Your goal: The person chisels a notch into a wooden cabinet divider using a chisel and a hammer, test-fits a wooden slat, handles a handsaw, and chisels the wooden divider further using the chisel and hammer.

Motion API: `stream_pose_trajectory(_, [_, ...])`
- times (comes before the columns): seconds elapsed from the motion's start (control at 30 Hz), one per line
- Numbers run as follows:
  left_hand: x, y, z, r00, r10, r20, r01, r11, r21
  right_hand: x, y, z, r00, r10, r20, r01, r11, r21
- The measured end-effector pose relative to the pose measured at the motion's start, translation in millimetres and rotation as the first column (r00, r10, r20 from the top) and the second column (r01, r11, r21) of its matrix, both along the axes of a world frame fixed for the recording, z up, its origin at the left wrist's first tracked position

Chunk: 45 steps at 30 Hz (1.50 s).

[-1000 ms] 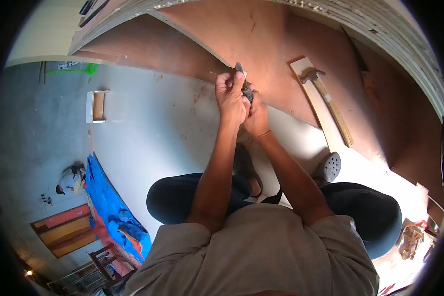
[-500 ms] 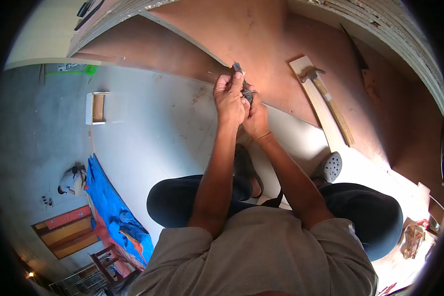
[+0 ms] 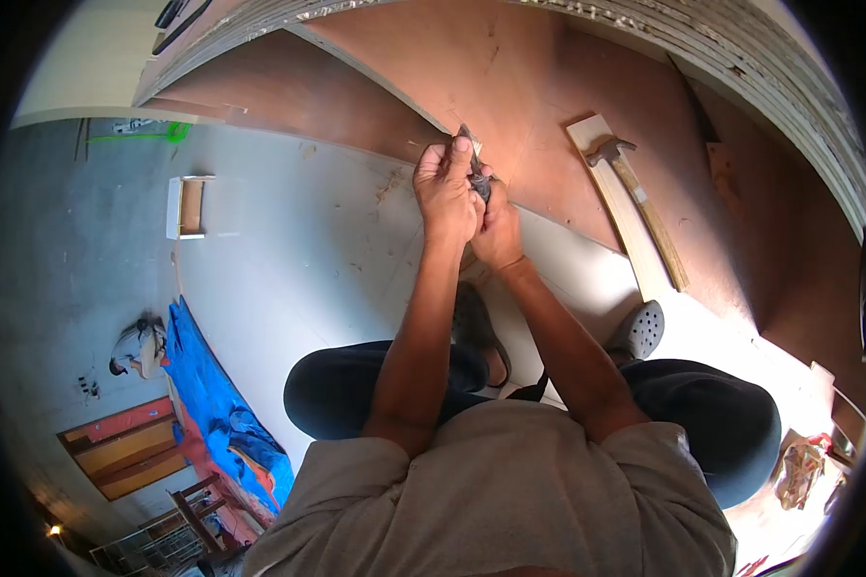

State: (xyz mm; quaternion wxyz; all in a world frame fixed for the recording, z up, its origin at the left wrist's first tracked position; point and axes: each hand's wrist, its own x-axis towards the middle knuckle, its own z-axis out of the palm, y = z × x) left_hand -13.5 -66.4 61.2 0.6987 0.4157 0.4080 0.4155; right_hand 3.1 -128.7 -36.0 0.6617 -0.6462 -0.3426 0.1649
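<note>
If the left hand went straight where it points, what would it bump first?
Probably the flat, reddish-brown wooden panel with a pale edge, just ahead of the left hand in the picture; depth is unclear.

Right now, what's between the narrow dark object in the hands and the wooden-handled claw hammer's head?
Beyond the dark object: reddish-brown board, then an edge of the pale flat wooden plank, partly under the hammer. Head view.

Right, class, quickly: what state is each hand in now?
Left hand: closed, holding a dark tool.
Right hand: closed on the same tool, lower down.
</note>
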Motion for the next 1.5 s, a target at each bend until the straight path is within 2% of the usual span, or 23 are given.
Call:
stream_pose_trajectory(0.07, [-2,-5,-11,1.0,-0.021,-0.01,0.022,1.0,0.015,-6,-6,2,0.997,0.008,-0.071,-0.012,0.999,-0.048])
stream_pose_trajectory(0.13, [-1,-3,-21,1.0,0.017,-0.001,-0.017,0.997,0.072,-7,-1,-6,0.999,-0.003,-0.048,0.002,0.999,-0.035])
stream_pose_trajectory(0.17, [-2,4,-27,1.0,-0.001,0.015,0.0,1.0,0.024,-7,2,-13,0.999,-0.011,-0.03,0.01,0.999,-0.03])
stream_pose_trajectory(0.27, [-4,-1,-7,0.998,-0.017,-0.062,0.016,1.0,-0.019,-5,-4,1,0.998,0.016,-0.059,-0.018,0.999,-0.042])
stream_pose_trajectory(0.3, [5,0,-7,1.0,0.016,-0.002,-0.016,0.999,0.037,2,3,0,0.999,0.01,-0.047,-0.011,0.999,-0.033])
stream_pose_trajectory(0.4, [1,-2,-8,0.999,-0.017,-0.032,0.017,1.0,0.002,-3,2,-6,0.999,0.019,-0.045,-0.022,0.996,-0.082])
stream_pose_trajectory(0.5, [3,-5,-8,0.997,-0.006,-0.071,0.009,0.999,0.042,0,0,-8,0.998,-0.012,-0.06,0.012,1.0,0.01])
stream_pose_trajectory(0.6, [4,-6,-8,0.999,-0.014,-0.03,0.014,1.0,0.026,-1,-4,-7,0.999,-0.004,-0.052,0.003,1.0,-0.028])
stream_pose_trajectory(0.73, [4,-5,-7,0.998,0.004,-0.061,-0.004,1.0,0.001,7,-4,-5,1.0,0.01,-0.024,-0.011,0.999,-0.053])
stream_pose_trajectory(0.93, [5,-2,-8,0.999,0.022,-0.024,-0.022,1.0,0.01,14,0,-1,1.0,0.018,-0.018,-0.019,0.999,-0.037])
stream_pose_trajectory(1.0, [5,1,-8,0.996,0.026,0.085,-0.026,1.0,0.006,18,0,3,1.0,0.003,0.015,-0.002,0.999,-0.034])
stream_pose_trajectory(1.03, [6,3,-6,0.996,0.025,0.086,-0.026,1.0,0.012,13,0,6,1.0,0.019,-0.018,-0.02,0.997,-0.073])
stream_pose_trajectory(1.1, [1,2,-4,0.999,0.003,0.032,-0.005,0.999,0.043,4,1,4,0.997,0.034,-0.063,-0.041,0.993,-0.114])
stream_pose_trajectory(1.17, [0,2,-4,1.0,-0.012,0.012,0.012,1.0,0.024,4,4,-3,1.0,-0.019,0.015,0.02,0.999,-0.051])
stream_pose_trajectory(1.27, [2,-2,-5,1.0,0.01,0.017,-0.01,1.0,0.013,1,0,-7,1.0,-0.006,0.01,0.007,0.993,-0.119])
stream_pose_trajectory(1.33, [6,2,-6,0.999,0.029,0.025,-0.029,0.999,0.012,7,4,-1,1.0,-0.018,0.021,0.02,0.996,-0.09])
stream_pose_trajectory(1.47, [-1,-2,-8,1.0,0.014,0.016,-0.015,0.999,0.042,-9,-4,-1,0.997,0.003,-0.083,-0.009,0.998,-0.067])
stream_pose_trajectory(1.5, [2,-6,-3,0.999,-0.003,-0.044,0.005,0.999,0.035,-8,-5,2,0.997,0.004,-0.082,-0.01,0.998,-0.068])
